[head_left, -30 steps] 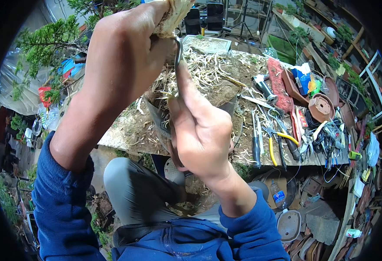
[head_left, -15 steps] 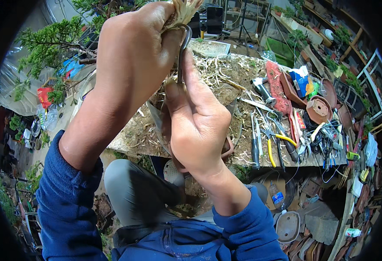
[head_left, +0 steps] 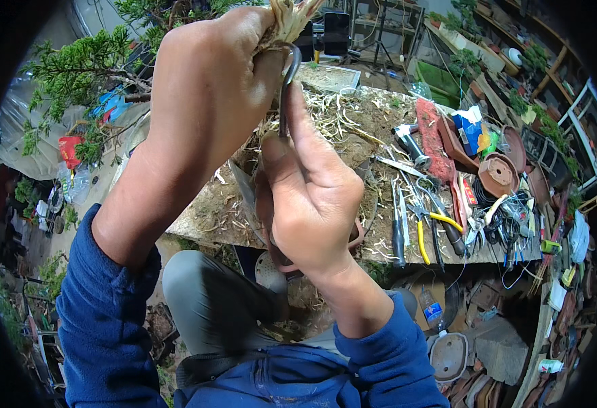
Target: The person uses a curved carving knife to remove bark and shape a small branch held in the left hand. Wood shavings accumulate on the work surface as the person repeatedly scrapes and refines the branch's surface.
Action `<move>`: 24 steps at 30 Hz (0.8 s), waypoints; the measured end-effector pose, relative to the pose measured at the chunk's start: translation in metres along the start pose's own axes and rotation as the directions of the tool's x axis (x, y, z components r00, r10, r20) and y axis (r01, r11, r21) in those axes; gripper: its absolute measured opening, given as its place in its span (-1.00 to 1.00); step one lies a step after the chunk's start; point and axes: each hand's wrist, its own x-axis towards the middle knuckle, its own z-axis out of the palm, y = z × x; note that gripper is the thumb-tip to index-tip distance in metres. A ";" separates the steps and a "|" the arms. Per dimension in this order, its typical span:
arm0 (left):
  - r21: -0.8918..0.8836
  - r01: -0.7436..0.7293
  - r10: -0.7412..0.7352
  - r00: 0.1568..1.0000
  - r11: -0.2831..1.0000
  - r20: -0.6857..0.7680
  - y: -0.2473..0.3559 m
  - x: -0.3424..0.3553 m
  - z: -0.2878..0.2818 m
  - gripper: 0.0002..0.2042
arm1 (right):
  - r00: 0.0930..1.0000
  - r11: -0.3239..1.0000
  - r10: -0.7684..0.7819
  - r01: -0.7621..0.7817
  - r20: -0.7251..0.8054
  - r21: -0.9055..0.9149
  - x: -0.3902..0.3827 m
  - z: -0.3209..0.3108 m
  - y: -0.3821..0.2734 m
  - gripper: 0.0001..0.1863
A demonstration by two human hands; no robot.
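My left hand (head_left: 207, 92) is raised at the upper middle, closed in a fist around a piece of pale, stripped tree wood (head_left: 292, 19) that sticks out past its thumb side. A thick dark wire (head_left: 287, 92) bends in a hook by the wood, and its free length hangs straight down. Below and to the right, my right hand (head_left: 315, 204) pinches the lower end of this wire between thumb and forefinger. Green juniper branches (head_left: 84, 61) spread out left of my left hand. My left fingers and the part of the wire behind them are hidden.
Shavings litter the worktable (head_left: 217, 211). Yellow-handled pliers (head_left: 422, 234), a dark-handled tool (head_left: 398, 231) and a red cloth strip (head_left: 434, 139) lie to the right, with a brown pot (head_left: 498, 173) beyond. A pot partly shows behind my right wrist. Phones (head_left: 336, 34) stand at the back.
My right hand has shifted slightly down and right with the wire end in its pinch. My left hand has dropped slightly and keeps its grip on the wood.
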 end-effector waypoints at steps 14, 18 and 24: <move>-0.072 0.025 -0.028 0.999 0.997 -0.033 -0.002 0.000 0.002 -0.80 | 0.998 0.998 -0.037 0.040 0.047 -0.056 0.001 -0.002 0.005 -0.46; -0.052 0.024 -0.026 0.998 0.998 -0.049 -0.002 0.001 0.004 -0.88 | 0.993 0.997 0.082 -0.082 0.089 -0.001 -0.003 -0.008 -0.003 -0.46; -0.094 -0.005 0.004 1.000 0.996 -0.011 -0.007 -0.004 0.003 -0.82 | 0.989 0.997 0.065 -0.059 0.136 -0.045 -0.002 -0.013 -0.006 -0.44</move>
